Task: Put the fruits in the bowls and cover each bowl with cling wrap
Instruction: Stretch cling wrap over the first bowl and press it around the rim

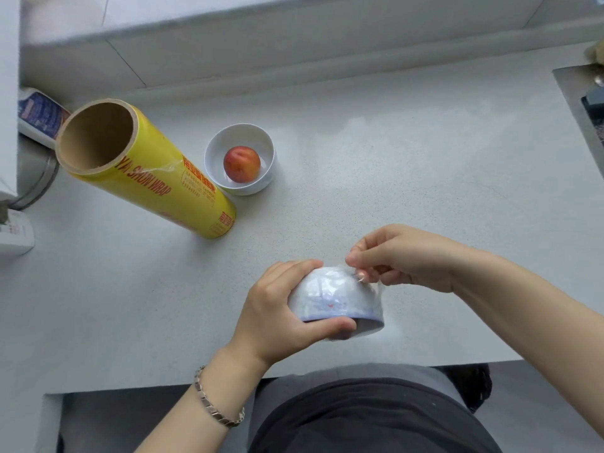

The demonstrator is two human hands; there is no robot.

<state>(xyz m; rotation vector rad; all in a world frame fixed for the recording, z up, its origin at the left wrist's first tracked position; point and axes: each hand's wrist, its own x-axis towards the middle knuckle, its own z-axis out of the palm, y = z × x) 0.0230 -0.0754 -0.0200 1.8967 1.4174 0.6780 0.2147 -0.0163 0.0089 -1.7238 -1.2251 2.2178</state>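
Clear cling film [366,279] is stretched over a blue-banded bowl [336,302], which is held low over the pale counter [425,158] near its front edge, close to the person's body. The bowl is gripped by the left hand [274,308], with fingers curled over its far side and the thumb pressed against the wall beside the foot. A loose edge of the film is pinched between the thumb and fingertips of the right hand [402,259] at the bowl's upper right side. Both hands are brought close together on the one load, and neither is free.

The bowl is tipped, with its foot ring turned toward the person and down to the right. Its mouth is therefore judged to face away, toward the back of the counter. Whether fruit lies inside cannot be told, as the mouth is hidden.

The film is judged very light, limp and clingy. It is likely to fold on itself or tear if pulled hard, so it is best taken by a free edge and drawn taut down the wall. The bowl is judged stiff, smooth and breakable, and slicker under film, so a hold across its wall is suited.

Further back, a white bowl [212,158] is set upright and uncovered, with a red-orange fruit [242,163] inside. Just beside it to the left, a yellow cling wrap roll [147,178] appears to be stood on end. Its open cardboard core is turned up toward the camera, so its long axis is judged near vertical.
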